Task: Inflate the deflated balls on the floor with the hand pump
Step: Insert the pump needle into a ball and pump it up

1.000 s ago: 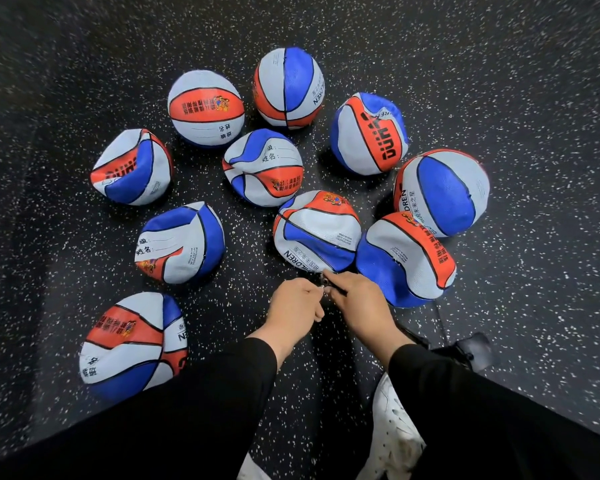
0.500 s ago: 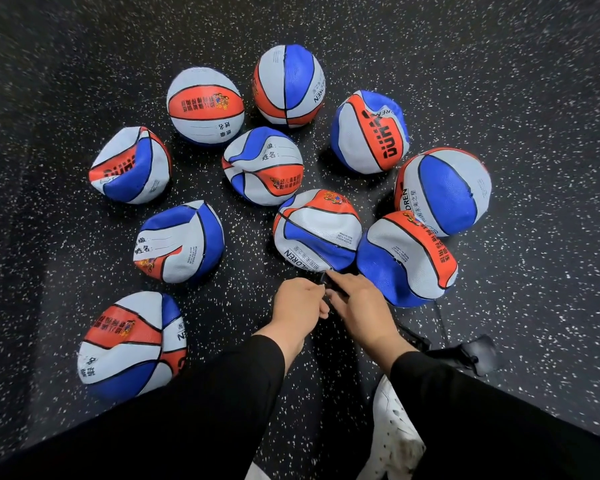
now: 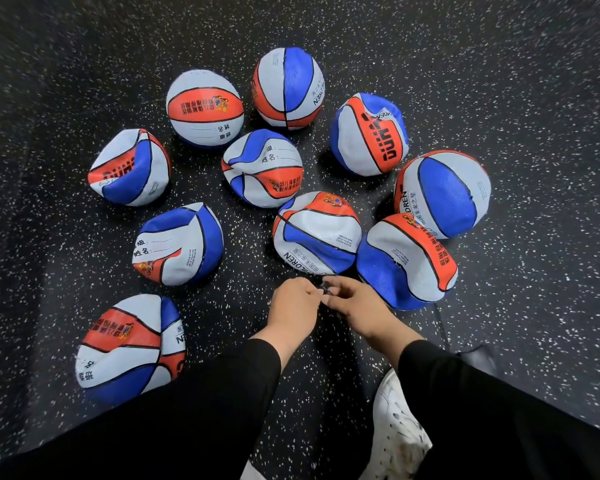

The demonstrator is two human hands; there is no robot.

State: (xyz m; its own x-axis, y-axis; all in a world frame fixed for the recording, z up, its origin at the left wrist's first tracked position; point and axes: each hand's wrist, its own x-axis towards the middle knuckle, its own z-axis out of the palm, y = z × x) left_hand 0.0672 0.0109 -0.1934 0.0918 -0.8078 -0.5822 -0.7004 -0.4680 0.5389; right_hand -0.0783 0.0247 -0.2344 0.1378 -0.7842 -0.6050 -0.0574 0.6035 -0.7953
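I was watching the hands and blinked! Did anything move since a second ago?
Hardly anything. The left hand and right hand stay close together just in front of the nearest ball, pinching a small dark part between their fingertips; only the fingers shift a tiny bit. Nothing was picked up or let go. All ten balls lie in the same spots on the speckled floor.

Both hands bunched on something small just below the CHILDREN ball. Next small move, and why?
Probably bring the small dark fitting pinched between the left hand and right hand up to the crumpled CHILDREN ball just above them. That ball is nearest and clearly dented. Its valve isn't visible, so the ball may need turning first.
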